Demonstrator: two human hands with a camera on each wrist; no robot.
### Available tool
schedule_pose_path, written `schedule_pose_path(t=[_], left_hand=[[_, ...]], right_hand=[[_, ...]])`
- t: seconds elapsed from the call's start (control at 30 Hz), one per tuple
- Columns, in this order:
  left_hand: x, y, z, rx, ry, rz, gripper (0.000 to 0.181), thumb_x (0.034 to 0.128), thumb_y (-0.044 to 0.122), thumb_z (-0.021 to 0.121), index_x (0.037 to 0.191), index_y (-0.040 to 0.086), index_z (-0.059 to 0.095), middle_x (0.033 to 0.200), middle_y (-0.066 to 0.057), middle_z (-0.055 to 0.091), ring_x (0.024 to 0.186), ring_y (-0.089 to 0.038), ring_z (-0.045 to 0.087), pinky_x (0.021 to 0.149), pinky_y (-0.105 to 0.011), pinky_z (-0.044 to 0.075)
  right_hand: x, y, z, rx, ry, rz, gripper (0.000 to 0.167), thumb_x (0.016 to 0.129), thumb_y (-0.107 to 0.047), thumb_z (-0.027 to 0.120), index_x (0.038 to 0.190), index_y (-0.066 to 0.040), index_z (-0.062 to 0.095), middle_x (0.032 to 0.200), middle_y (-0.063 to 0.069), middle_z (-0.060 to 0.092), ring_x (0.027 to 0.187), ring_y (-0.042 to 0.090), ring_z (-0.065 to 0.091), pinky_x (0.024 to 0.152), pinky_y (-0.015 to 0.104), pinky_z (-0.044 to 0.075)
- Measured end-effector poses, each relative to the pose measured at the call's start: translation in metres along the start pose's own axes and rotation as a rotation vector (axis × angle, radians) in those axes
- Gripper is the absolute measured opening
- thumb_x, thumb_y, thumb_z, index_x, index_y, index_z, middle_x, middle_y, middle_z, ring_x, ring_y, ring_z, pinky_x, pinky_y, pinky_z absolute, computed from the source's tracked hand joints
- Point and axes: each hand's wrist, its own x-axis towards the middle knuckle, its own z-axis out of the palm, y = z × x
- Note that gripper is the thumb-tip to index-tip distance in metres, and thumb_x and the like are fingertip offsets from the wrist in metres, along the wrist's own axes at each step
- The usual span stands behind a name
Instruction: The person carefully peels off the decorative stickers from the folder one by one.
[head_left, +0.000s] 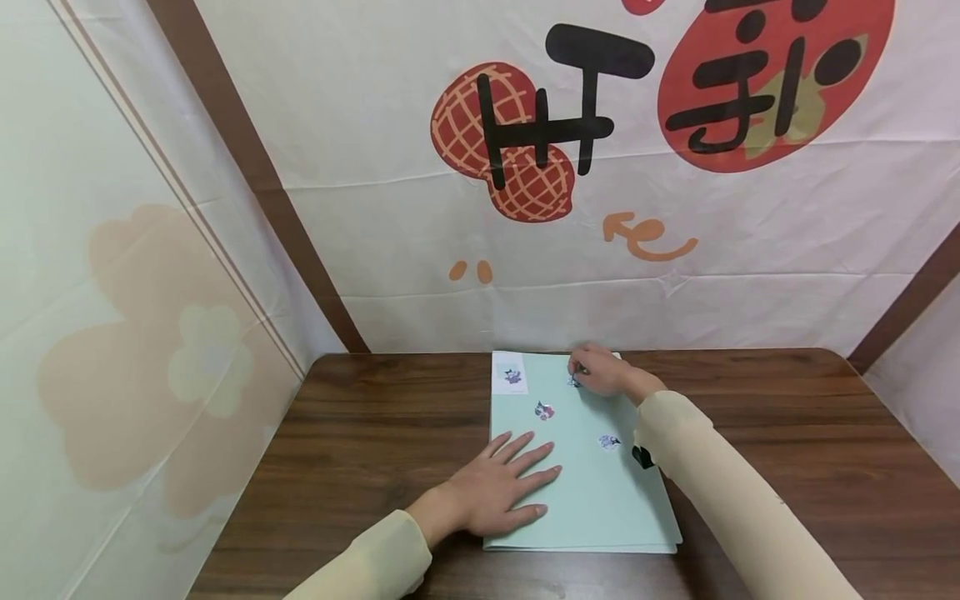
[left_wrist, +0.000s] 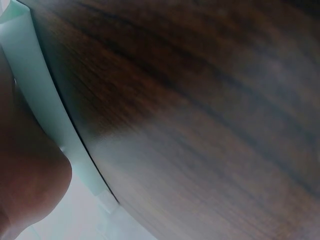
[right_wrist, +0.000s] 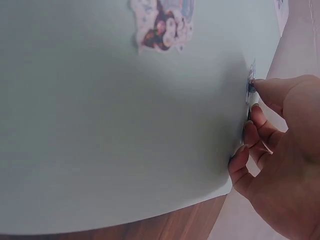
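Note:
A mint-green folder or stack of paper (head_left: 592,500), layered at its near edge, lies on the table. My left hand (head_left: 498,492) rests on its left side, fingers spread. At the far right part my right hand (head_left: 600,371) pinches a small cartoon sticker (right_wrist: 251,82) against the surface, thumb on it and the other fingertips bent onto the paper. Two more cartoon stickers lie on the green sheet: a pink-and-dark sticker (head_left: 544,411) in the middle and a bluish sticker (head_left: 609,442) further right. In the left wrist view, part of the left hand (left_wrist: 35,185) shows beside the green edge.
A white card (head_left: 510,372) with a purple cartoon figure lies at the folder's far left corner. Dark brown wooden table (head_left: 810,433) surrounds the folder. Behind its far edge hangs a printed white cloth (head_left: 390,208). A black object (head_left: 642,457) sits at the right cuff.

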Motion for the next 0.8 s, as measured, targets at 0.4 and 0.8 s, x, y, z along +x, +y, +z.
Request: schedule_pose_path(t=[0.4,0.8], left_hand=[[0.0004,0.0008,-0.0026,0.009,-0.017,-0.013,0.062,0.108,0.06,0.019,0.164,0.035,0.023,0.173,0.003,0.011,0.159,-0.028,0.005,0.126,-0.053,0.009],[0.0002,0.005,-0.0079,0.013,-0.03,-0.022,0.061,0.1083,0.059,0.022,0.164,0.034,0.024,0.172,0.003,0.013,0.159,-0.028,0.007,0.126,-0.052,0.011]], right_hand=[[0.0011,0.0018,0.001,0.0,0.02,0.008,0.007,0.105,-0.013,0.055,0.106,-0.012,0.062,0.113,0.009,0.058,0.104,0.027,0.052,0.091,0.05,0.046],[-0.0024,0.0054,0.0032,0.061,0.087,-0.044,0.006,0.103,-0.008,0.057,0.103,-0.008,0.063,0.104,0.008,0.062,0.096,0.025,0.054,0.087,0.046,0.047]])
